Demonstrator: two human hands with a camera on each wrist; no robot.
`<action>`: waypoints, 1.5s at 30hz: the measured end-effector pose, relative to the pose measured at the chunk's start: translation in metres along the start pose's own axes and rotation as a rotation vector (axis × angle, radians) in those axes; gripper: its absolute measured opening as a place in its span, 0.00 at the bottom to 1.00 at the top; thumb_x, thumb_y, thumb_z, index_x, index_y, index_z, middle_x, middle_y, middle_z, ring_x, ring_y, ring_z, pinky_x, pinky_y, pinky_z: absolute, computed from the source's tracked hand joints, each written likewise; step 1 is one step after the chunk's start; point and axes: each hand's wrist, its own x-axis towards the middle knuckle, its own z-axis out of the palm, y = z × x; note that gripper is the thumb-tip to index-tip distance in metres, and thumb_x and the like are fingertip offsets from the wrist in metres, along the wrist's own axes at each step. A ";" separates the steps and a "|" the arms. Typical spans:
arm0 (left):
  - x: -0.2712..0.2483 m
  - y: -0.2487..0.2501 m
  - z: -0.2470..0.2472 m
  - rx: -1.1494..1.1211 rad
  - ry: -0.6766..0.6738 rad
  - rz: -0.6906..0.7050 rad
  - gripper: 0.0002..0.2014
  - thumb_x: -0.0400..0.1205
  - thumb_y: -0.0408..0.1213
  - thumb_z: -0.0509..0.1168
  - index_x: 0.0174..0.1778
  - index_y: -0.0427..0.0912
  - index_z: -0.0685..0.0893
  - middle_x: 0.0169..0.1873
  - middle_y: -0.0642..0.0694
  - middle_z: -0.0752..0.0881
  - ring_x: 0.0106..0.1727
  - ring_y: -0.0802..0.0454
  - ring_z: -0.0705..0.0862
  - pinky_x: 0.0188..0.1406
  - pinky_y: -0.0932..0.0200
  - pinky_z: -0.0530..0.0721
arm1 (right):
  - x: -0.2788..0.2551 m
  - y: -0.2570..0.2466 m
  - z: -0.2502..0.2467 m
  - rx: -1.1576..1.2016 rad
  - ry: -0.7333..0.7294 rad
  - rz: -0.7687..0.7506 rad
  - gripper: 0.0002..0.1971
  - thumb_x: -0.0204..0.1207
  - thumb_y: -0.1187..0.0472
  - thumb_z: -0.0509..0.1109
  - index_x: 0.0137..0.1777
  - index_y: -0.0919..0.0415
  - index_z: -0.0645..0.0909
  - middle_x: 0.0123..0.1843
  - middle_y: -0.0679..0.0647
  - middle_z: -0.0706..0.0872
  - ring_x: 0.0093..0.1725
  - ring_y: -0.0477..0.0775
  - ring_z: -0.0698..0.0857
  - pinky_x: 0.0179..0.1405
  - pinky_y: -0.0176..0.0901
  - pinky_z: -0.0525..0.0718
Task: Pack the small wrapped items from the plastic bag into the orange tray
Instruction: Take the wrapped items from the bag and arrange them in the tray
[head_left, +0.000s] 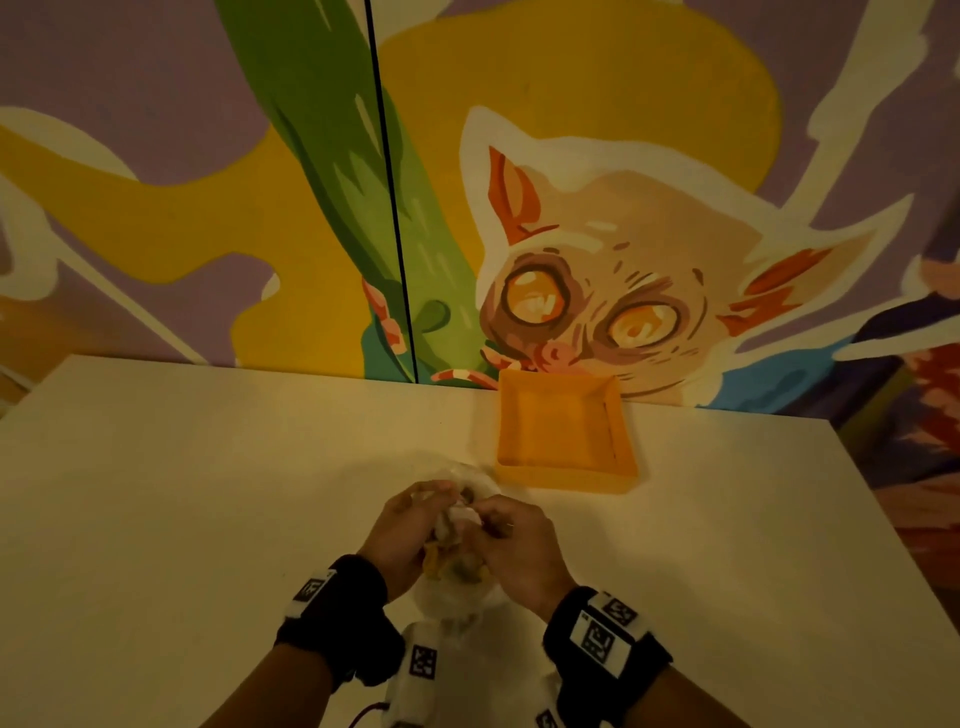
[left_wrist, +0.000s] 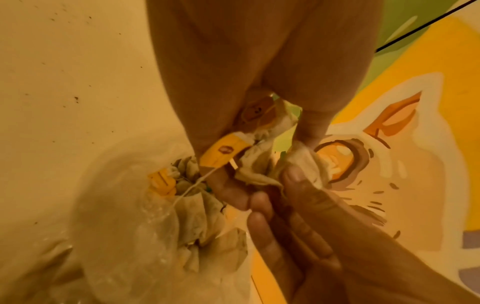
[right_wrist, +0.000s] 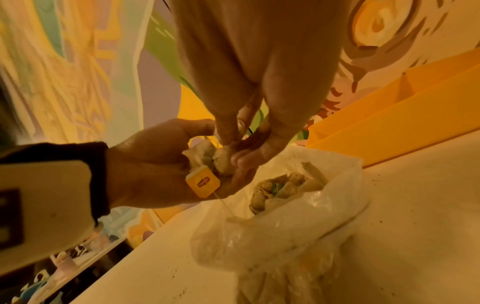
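- The orange tray (head_left: 566, 470) sits at the table's (head_left: 208, 493) far edge, against the painted wall (head_left: 156, 156); nothing shows inside it.
- The plastic bag (right_wrist: 285, 222) lies open on the table just short of the tray, with pale crumpled wrapped items (right_wrist: 280, 185) inside (some carry strings and yellow tags).
- The left hand (head_left: 410, 525) curls its fingers around a small clump of wrapped items (right_wrist: 207, 158) above the bag's mouth, a yellow tag (right_wrist: 203, 184) hanging from it.
- The right hand (head_left: 514, 545) pinches the same clump from the other side, thumb and fingertips closed on its wrapping.
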 end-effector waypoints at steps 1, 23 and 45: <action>0.001 -0.001 -0.001 -0.017 -0.007 -0.029 0.13 0.83 0.38 0.66 0.57 0.34 0.86 0.50 0.33 0.89 0.48 0.40 0.88 0.43 0.50 0.86 | 0.000 -0.001 0.000 0.000 -0.013 0.000 0.07 0.76 0.55 0.75 0.37 0.43 0.86 0.34 0.42 0.88 0.34 0.38 0.84 0.34 0.28 0.79; -0.001 0.035 0.030 -0.041 -0.229 -0.066 0.13 0.84 0.42 0.63 0.45 0.34 0.81 0.37 0.38 0.84 0.36 0.48 0.85 0.35 0.56 0.84 | 0.028 -0.023 -0.034 0.035 -0.070 0.034 0.02 0.78 0.58 0.74 0.44 0.50 0.84 0.45 0.52 0.92 0.43 0.54 0.91 0.48 0.55 0.90; 0.001 0.079 0.041 -0.484 -0.110 0.170 0.07 0.86 0.38 0.61 0.45 0.39 0.78 0.32 0.45 0.81 0.29 0.55 0.78 0.25 0.66 0.80 | 0.014 -0.037 -0.029 0.217 -0.179 0.183 0.06 0.79 0.59 0.70 0.48 0.62 0.81 0.48 0.54 0.90 0.46 0.59 0.89 0.48 0.53 0.87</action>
